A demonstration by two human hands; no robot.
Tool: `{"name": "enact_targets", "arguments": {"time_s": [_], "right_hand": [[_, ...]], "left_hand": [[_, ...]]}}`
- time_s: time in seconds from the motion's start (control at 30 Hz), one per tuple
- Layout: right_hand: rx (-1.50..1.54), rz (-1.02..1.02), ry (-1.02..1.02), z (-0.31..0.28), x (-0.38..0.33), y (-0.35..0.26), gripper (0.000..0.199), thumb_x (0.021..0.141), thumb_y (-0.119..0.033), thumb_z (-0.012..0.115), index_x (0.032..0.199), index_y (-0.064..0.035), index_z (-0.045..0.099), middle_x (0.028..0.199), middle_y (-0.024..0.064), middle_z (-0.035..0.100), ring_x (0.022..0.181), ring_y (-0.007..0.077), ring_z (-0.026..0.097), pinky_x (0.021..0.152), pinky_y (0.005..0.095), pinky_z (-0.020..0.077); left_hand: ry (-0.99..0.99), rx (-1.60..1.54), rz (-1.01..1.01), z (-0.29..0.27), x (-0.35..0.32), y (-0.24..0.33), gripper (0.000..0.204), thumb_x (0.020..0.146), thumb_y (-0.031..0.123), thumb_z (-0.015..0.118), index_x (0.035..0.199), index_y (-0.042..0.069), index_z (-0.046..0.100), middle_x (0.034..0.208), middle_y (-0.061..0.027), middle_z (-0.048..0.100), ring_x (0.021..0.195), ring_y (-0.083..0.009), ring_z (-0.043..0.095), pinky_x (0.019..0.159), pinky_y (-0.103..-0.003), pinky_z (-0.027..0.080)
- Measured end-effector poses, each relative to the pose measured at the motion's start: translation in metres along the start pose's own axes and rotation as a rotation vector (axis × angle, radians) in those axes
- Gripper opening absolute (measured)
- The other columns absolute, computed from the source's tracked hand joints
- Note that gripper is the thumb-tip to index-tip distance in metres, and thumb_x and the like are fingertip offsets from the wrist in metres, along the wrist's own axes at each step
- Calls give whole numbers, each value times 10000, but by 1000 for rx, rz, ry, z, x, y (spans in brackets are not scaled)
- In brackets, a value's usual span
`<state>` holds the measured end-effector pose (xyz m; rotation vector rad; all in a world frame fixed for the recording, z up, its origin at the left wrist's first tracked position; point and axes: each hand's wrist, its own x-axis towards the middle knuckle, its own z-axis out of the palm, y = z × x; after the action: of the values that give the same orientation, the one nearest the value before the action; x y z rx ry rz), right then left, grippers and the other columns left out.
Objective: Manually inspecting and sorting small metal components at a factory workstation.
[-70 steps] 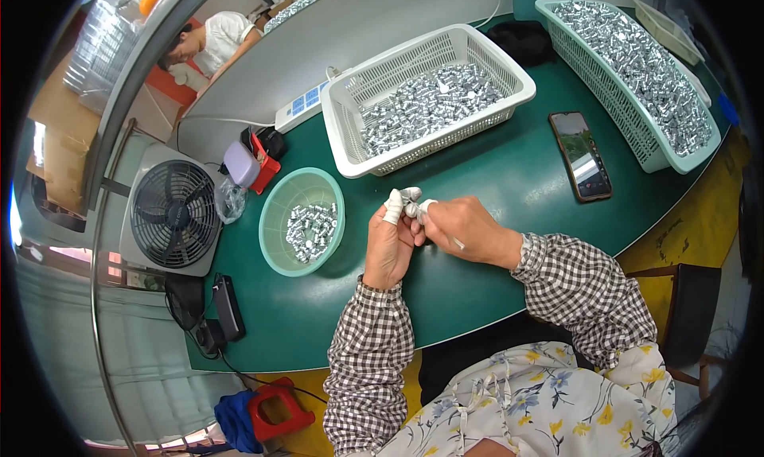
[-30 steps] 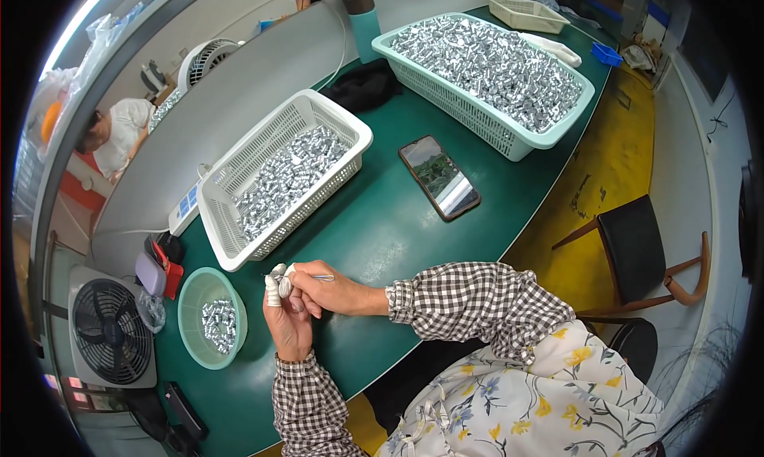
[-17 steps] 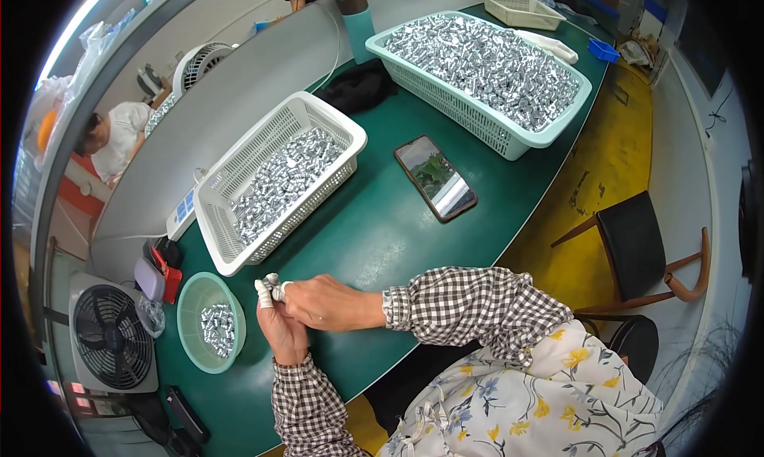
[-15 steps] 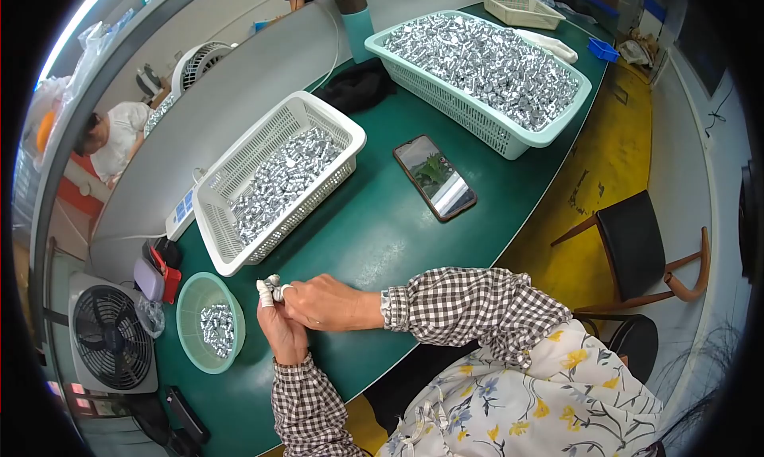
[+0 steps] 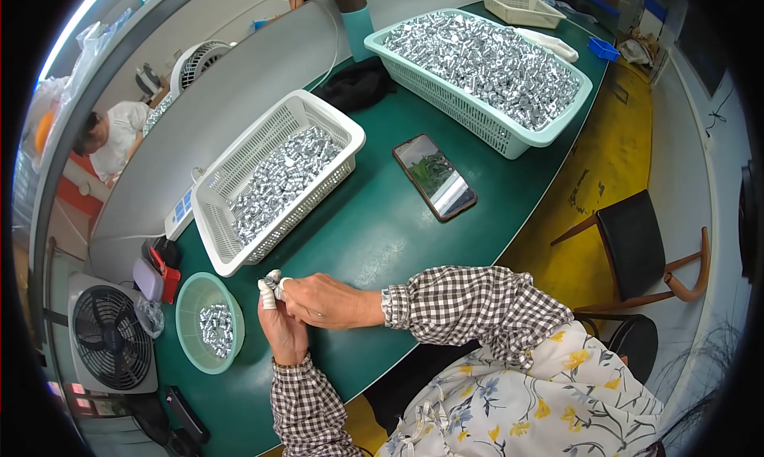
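My left hand (image 5: 280, 330) and my right hand (image 5: 322, 299) meet above the green table (image 5: 374, 234), fingertips pinched together around a small silver metal part (image 5: 269, 283). The fingertips wear white finger cots. Which hand grips the part is hard to tell; both touch it. To the left of my hands stands a small green round bowl (image 5: 191, 298) with some silver parts in it. Beyond my hands sits a white basket (image 5: 239, 167) half full of the same silver parts.
A large teal basket (image 5: 557, 131) heaped with silver parts stands at the back right, with a dark phone (image 5: 434, 177) in front of it. A fan (image 5: 107, 338) stands at the left. A black chair (image 5: 645, 250) is on my right. Another person (image 5: 107, 139) sits beyond the partition.
My view has swung, so the baskets and phone shifted in the picture. Both hands stay together over the table near the green bowl, working the small part between the fingertips.
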<state>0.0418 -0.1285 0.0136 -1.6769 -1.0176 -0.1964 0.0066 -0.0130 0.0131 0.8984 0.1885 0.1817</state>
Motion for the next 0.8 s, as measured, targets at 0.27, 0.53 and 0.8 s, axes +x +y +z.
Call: {"name": "enact_targets", "arguments": {"time_s": [0.27, 0.53, 0.8], "right_hand": [[-122, -35, 20, 4, -3, -3, 105, 785, -84, 466, 737, 4, 434, 635, 176, 516, 535, 341, 528, 486, 395, 437], [-654, -146, -84, 10, -5, -2, 86, 700, -76, 520, 722, -9, 473, 629, 124, 521, 490, 221, 555, 429, 321, 449], [-618, -158, -77, 7, -3, 0, 80, 710, -73, 513, 732, -6, 474, 617, 107, 511, 493, 208, 557, 432, 305, 453]], "left_hand": [[-60, -54, 13, -9, 3, -2, 289, 928, 287, 421, 965, 24, 534, 795, 3, 536, 730, -72, 498, 675, -215, 432], [2, 154, 41, -15, 4, -2, 272, 932, 272, 417, 945, 26, 532, 821, -4, 547, 732, -76, 503, 653, -220, 437], [153, 22, 12, -1, 4, -3, 252, 922, 256, 445, 940, 23, 542, 811, 3, 548, 672, -60, 471, 610, -213, 416]]}}
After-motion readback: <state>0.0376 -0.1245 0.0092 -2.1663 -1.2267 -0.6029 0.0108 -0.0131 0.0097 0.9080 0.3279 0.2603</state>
